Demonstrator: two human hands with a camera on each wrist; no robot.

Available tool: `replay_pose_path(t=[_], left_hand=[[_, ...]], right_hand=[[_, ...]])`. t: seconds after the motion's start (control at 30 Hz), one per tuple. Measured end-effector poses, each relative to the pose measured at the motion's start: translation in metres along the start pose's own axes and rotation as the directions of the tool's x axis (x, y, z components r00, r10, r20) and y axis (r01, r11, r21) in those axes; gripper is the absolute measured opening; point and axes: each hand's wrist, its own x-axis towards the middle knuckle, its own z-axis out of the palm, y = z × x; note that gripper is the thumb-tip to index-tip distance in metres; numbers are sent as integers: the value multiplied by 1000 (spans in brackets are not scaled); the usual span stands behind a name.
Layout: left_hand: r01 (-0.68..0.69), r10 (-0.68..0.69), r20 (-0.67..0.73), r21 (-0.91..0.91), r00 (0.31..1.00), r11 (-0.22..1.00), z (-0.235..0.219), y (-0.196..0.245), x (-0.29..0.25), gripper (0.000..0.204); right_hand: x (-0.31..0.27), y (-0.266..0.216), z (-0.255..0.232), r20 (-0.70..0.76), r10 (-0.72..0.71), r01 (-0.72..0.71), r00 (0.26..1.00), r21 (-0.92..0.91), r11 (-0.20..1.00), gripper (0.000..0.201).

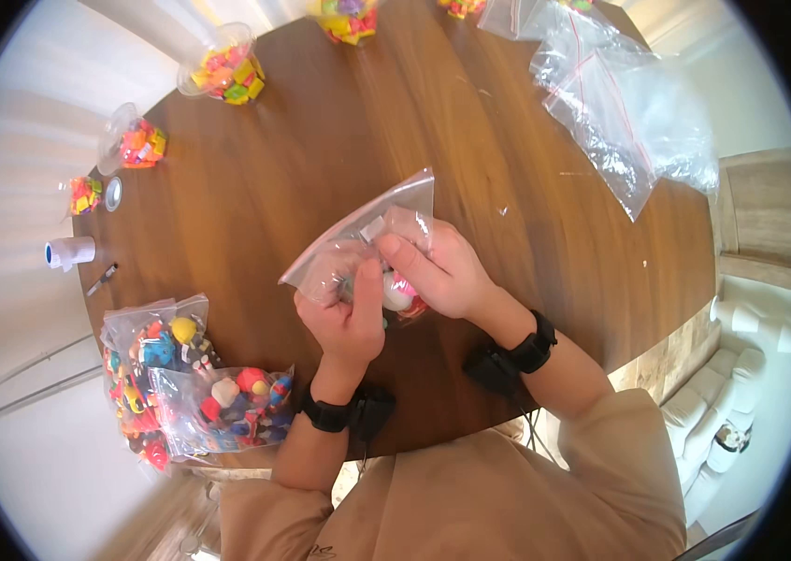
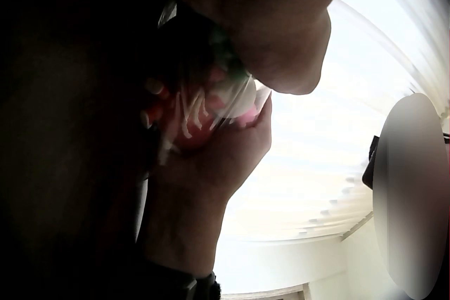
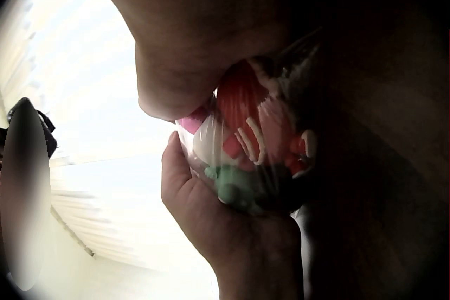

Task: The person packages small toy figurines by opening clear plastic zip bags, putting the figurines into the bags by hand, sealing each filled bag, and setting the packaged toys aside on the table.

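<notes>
- I saw the left hand point(image 1: 347, 313) and right hand point(image 1: 449, 271) close together, both pinching a clear bag point(image 1: 361, 224).
- The bag was up over the brown surface point(image 1: 470, 150), in front of the person, with little red, white, pink and green things point(image 1: 398, 297) inside.
- Fat toy bags point(image 1: 171, 388) sat left.
- Flat bags point(image 1: 601, 107) lay far right.

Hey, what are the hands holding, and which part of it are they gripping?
A clear plastic bag with colorful pieces inside: the left hand and right hand grip its upper part, just below the top edge.
</notes>
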Motion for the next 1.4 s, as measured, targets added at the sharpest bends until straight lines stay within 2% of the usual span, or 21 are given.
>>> replay_pose_path(t=[0.17, 0.27, 0.33, 0.37, 0.53, 0.6, 0.67, 0.73, 0.8, 0.87, 0.93, 1.17, 1.23, 1.33, 1.4], left_hand=[[48, -48, 13, -10, 999, 999, -2, 1, -1, 7], [42, -42, 22, -8, 999, 999, -2, 0, -1, 6], [-30, 30, 9, 16, 1000, 999, -2, -2, 0, 6], [-23, 23, 16, 13, 1000, 1000, -2, -2, 0, 6], [42, -42, 9, 13, 999, 999, -2, 2, -1, 13], [130, -131, -13, -46, 991, 990, 0, 2, -4, 16], [70, -70, 10, 19, 998, 997, -4, 0, -3, 18], [112, -111, 26, -6, 993, 994, -4, 1, -4, 20], [51, -51, 16, 34, 999, 998, -3, 1, -2, 22], [77, -77, 22, 25, 997, 997, -4, 1, -2, 22], [35, -36, 34, 30, 999, 999, -4, -1, -1, 22], [26, -28, 44, 27, 999, 999, -7, -2, 0, 23], [-37, 29, 135, 57, 990, 998, -11, -3, 1, 22], [-6, -5, 142, 72, 990, 997, -11, 1, 1, 22], [5, -11, 99, 60, 995, 998, -7, -2, 0, 20]], right_hand=[[-1, 0, -1, 19, 42, -43, 999, 27, 999, 28], [0, 0, -3, 36, 27, -28, 999, 18, 999, 26], [-1, 0, -4, 45, 13, -13, 999, 11, 1000, 25], [-1, -1, -3, 52, 32, -33, 998, 29, 999, 24], [0, -4, -3, 53, 111, -114, 992, 52, 992, 24], [-1, -3, -2, 37, 32, -31, 999, -22, 999, 25], [-2, -3, -1, 28, 43, -42, 999, -19, 999, 25], [0, -3, -1, 19, 51, -51, 999, -7, 999, 26], [1, -3, -3, 25, 4, -3, 1000, -32, 999, 27], [1, -4, -3, 29, 46, -45, 999, -24, 999, 27], [2, -2, -2, 30, 84, -84, 996, -11, 996, 27], [2, 2, -2, 28, 31, -30, 999, -37, 999, 28], [2, 2, -2, 27, 23, -22, 999, -46, 999, 28], [1, 3, -2, 29, 57, -57, 998, -22, 998, 28], [1, 8, 0, 5, -52, 52, 999, -46, 998, 29]])
